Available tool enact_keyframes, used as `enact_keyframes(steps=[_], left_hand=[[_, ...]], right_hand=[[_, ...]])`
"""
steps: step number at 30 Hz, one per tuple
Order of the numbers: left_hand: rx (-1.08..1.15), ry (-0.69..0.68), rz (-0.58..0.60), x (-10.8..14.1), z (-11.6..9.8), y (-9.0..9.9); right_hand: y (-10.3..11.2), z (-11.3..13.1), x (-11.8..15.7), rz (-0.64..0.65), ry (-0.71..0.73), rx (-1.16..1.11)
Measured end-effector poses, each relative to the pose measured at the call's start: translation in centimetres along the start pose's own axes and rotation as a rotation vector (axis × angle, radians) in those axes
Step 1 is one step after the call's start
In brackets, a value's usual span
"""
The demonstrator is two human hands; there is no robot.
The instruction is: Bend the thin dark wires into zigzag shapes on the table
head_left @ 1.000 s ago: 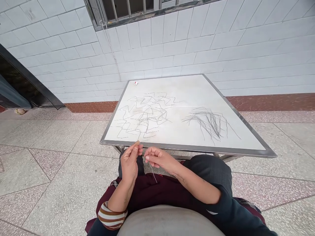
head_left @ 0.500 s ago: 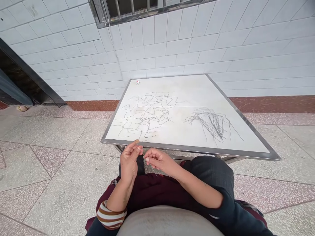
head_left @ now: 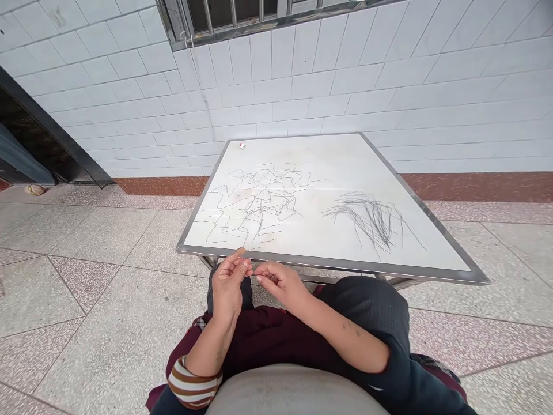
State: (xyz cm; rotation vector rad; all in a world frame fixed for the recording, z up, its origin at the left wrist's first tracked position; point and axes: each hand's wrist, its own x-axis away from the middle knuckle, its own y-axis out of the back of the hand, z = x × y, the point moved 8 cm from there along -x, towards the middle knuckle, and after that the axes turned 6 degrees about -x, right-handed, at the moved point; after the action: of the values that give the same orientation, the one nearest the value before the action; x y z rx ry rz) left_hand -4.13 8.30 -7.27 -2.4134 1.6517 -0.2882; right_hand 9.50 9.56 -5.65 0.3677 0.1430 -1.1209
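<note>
My left hand [head_left: 228,283] is held over my lap just in front of the table's near edge, thumb and index finger pinched, a tan wrap on one fingertip. Beside it on the right, my right hand [head_left: 280,281] is also pinched, its fingertips nearly touching the left ones. What lies between the fingertips is too small to make out. Beyond the hands stands a white table [head_left: 319,242] with a grey metal rim. Thin, bent dark strands [head_left: 263,202] are spread over its left part, and a denser bundle of dark strands [head_left: 378,222] lies on the right.
A small white and red object [head_left: 242,146] sits at the table's far left corner. Behind the table rises a white tiled wall [head_left: 280,92] with a barred window [head_left: 242,11]. A dark doorway [head_left: 30,132] is at the left, with a roundish object [head_left: 35,189] on the floor.
The thin strand that hung below my right fingers no longer shows. My right hand has turned slightly and its fingertips have come closer to the left ones.
</note>
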Motion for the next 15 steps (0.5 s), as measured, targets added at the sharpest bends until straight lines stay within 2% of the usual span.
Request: enact_keyframes(steps=[4, 11, 15], left_hand=[[-0.03, 0.008, 0.013, -0.04, 0.01, 0.06], [-0.005, 0.033, 0.02, 0.21, -0.11, -0.44], [0.003, 0.046, 0.028, 0.23, 0.07, -0.57]], right_hand=[[0.12, 0.23, -0.03, -0.016, 0.068, 0.072], [0.74, 0.38, 0.04, -0.099, 0.079, 0.135], [0.75, 0.92, 0.06, -0.093, 0.132, 0.2]])
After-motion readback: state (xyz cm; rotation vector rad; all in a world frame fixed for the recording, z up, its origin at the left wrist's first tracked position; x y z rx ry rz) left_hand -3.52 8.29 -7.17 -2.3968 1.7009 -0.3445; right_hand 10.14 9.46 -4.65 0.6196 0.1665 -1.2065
